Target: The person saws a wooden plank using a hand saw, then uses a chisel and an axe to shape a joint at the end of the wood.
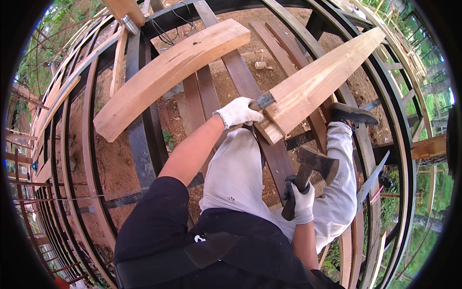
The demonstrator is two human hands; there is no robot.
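My left hand (240, 112), in a white glove, is closed on a dark metal chisel-like tool (264, 100), its flat end against the notched end of a pale timber (325, 77). The timber lies slanting up to the right, over the dark planks. My right hand (299, 204), in a white and dark glove, grips an axe (317, 165) low beside my leg, the head raised above the fist. A long, gently curved timber (163, 77) lies to the left of my left hand.
I am on an open frame of dark beams (140, 164) and planks, with dirt ground (82, 168) showing through gaps. A wooden post (124, 8) stands at top left. A saw (373, 176) lies right of my leg. Greenery surrounds the frame.
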